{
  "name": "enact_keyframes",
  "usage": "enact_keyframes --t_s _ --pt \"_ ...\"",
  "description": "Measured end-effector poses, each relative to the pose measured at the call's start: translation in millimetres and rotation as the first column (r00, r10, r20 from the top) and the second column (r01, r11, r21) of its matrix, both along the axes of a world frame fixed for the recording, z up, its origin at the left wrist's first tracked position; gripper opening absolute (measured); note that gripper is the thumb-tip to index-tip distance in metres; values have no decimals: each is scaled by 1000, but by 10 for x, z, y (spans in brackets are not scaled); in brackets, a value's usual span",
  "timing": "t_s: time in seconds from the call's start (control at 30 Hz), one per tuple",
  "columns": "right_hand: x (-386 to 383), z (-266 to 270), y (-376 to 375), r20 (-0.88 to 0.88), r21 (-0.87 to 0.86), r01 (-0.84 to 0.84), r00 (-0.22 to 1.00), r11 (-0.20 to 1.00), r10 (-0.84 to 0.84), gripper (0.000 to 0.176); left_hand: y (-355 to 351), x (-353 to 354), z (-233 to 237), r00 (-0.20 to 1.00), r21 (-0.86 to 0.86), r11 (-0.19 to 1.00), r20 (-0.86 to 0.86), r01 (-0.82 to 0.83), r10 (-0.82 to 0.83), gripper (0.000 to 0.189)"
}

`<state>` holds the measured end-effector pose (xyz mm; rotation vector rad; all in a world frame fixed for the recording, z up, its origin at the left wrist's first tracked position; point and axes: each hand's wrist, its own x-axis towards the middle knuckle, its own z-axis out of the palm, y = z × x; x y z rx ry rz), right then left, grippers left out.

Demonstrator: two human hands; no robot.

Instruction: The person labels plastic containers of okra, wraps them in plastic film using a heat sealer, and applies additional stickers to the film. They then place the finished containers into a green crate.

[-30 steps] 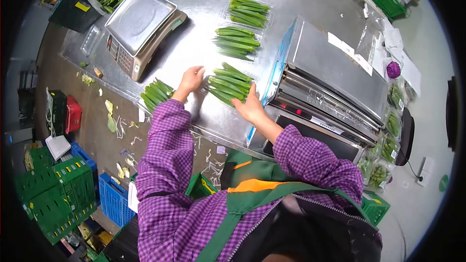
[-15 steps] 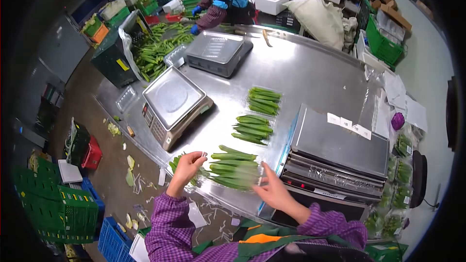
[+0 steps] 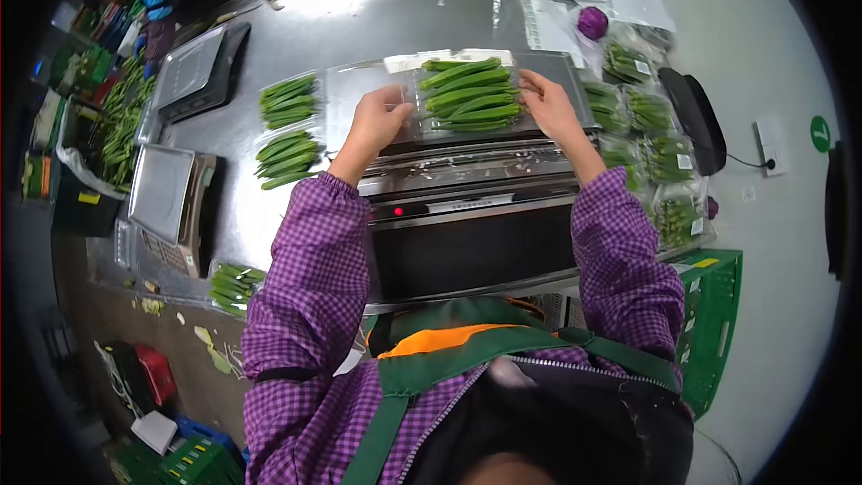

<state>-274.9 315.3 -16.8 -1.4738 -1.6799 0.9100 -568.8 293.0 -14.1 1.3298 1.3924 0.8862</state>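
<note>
Steel worktop [image 3: 404, 9], upper centre of frame — clear plastic tray of green okra pods [image 3: 471, 94] sits on the grey film-wrapping machine [image 3: 467, 171], left hand [image 3: 377, 121] and right hand [image 3: 549, 108] pinching its ends — uneven grip could likely spill pods.

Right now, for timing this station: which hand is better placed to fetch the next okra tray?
Probably left. The left hand holds the okra tray at the end nearest the waiting trays on the table; the right hand holds the far end.
</note>
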Motion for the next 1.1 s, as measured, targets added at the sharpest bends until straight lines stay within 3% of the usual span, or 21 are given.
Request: enact_keyframes --t_s 0.03,0.1,0.17,0.3,0.33,0.4,0.47,0.57,0.6,0.63,0.67,0.7,0.77,0.8,0.83,0.9,0.97,1.0,1.03,1.1 --pt "88 -34 5 -64 -84 38 997 996 -44 41 51 74 -64 999 -18 999 -20 32 -32 31" --pt "172 -66 -15 -52 -90 65 996 994 -70 41 97 154 -120 997 -33 997 -42 67 -69 31" --pt "221 -30 -75 93 -41 10 996 999 -6 42 30 182 -121 997 -62 998 72 0 5 33" --pt "258 86 -223 101 -120 21 995 993 -9 43 -171 145 3 999 -63 998 44 -15 18 35" --pt "311 52 -275 85 -63 37 996 997 -31 39 -236 88 -19 997 40 997 -31 -63 65 29" --pt "506 79 -511 215 136 43 974 990 -72 26 -525 -60 66 893 358 933 -405 -43 196 26" --pt "648 322 -820 534 257 20 830 966 -160 21 -855 -144 239 709 214 975 -678 -65 196 25" --pt "678 105 -984 617 110 108 772 988 -153 26 -1106 -89 81 646 129 991 -753 -36 121 22" --pt "608 -29 -955 535 205 67 828 976 -169 28 -1072 -41 -39 698 197 980 -703 3 139 21" --pt "509 -9 -886 388 57 107 913 993 -121 23 -979 16 -81 746 270 962 -648 37 153 21" --pt "530 -126 -824 152 -65 133 981 989 -122 19 -894 53 -104 888 51 997 -453 -58 75 29" --pt "550 -237 -778 -92 -187 125 985 974 -144 16 -947 28 -66 887 53 997 -456 -58 76 29" --pt "595 71 -886 -425 -301 64 884 951 -194 14 -1064 -51 102 989 -196 969 -34 -150 146 48" --pt "680 173 -966 -545 -431 -23 803 902 -240 13 -1179 -85 243 987 -237 961 35 -143 156 60" --pt "724 212 -1014 -544 -433 -21 803 901 -243 13 -1307 -90 313 970 -263 949 120 -175 212 63" --pt "758 280 -1077 -818 -477 -370 519 797 -249 11 -1420 -91 399 933 -466 874 232 -141 275 56" --pt "695 432 -1011 -857 -425 -385 462 819 -228 14 -1375 -166 335 680 -590 763 676 265 286 47" --pt "650 526 -948 -903 -308 -381 404 872 -142 16 -1317 -83 482 593 -494 810 770 318 236 23" --pt "602 634 -877 -936 -186 -368 348 911 -51 17 -1202 -88 592 594 -489 812 771 319 230 23" --pt "526 866 -660 -942 17 -355 308 935 134 23 -883 -101 778 452 -88 929 887 360 -92 21"
